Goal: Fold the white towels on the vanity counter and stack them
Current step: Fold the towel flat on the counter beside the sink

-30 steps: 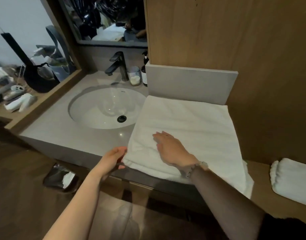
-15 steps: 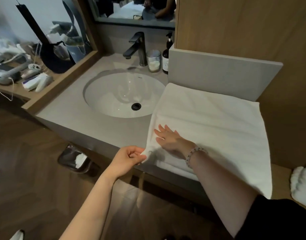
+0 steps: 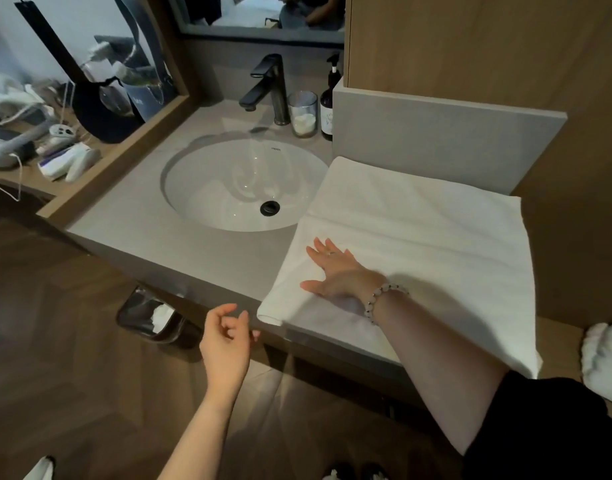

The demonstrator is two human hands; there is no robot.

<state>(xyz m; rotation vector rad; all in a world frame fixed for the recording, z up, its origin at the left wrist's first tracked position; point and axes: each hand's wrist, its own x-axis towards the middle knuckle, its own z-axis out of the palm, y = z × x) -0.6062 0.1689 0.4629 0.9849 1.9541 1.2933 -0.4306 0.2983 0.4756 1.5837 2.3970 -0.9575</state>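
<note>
Grey stone makes up the vanity counter (image 3: pixel 152 233), which carries the oval white sink (image 3: pixel 228 188) sunk into its left half. Right of the sink, the white towel (image 3: pixel 418 237) lies spread flat over the counter. Its left edge comes just up to the sink's rim and its far edge sits against a grey upstand (image 3: pixel 436 140). Its near right corner hangs over the counter's front. Far to the right of the sink, on a lower wooden ledge, the end of a second white towel (image 3: pixel 605 362) shows, bundled and cut off by the frame. Below the sink's front, a dark bin (image 3: pixel 148 317) stands on the wooden floor.

The right hand (image 3: pixel 335 271) lies palm down on the towel's near left part, right of the sink, with fingers straight and spread, pressing the cloth and gripping nothing. The left hand (image 3: pixel 226 344) hangs in front of the sink, below the counter edge and just short of the towel's near left corner. Its fingers are loosely curled and hold nothing.

Behind the sink stands a dark faucet (image 3: pixel 270 88). To the faucet's right stand a brown pump bottle (image 3: pixel 328 105) and a glass (image 3: pixel 302 114). A pale beaded bracelet (image 3: pixel 384 296) circles the right wrist.
</note>
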